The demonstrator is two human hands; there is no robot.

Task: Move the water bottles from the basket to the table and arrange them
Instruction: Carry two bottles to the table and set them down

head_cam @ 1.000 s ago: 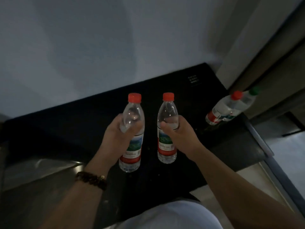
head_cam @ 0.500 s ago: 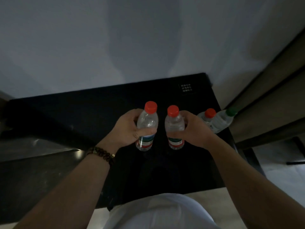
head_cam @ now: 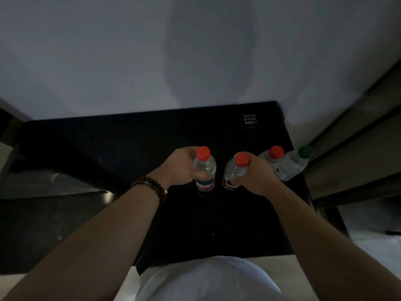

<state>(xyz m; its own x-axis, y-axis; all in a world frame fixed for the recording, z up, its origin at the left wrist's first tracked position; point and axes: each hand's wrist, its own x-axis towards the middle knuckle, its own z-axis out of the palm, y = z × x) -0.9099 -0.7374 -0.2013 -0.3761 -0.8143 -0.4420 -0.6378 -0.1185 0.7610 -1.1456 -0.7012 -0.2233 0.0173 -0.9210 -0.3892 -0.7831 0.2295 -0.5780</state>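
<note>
Left hand (head_cam: 182, 168) curled round an upright clear plastic red-capped water bottle (head_cam: 205, 168), right hand (head_cam: 256, 174) curled round a tilted second red-capped bottle (head_cam: 235, 170), both mid-surface on the glossy black table (head_cam: 130, 148), third red-capped bottle (head_cam: 271, 157) and green-capped bottle (head_cam: 294, 164) crowding the right edge just beyond the right hand.

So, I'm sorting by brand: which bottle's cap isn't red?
The rightmost bottle, at the black table's right edge: its cap is green. The other three have red caps.
</note>
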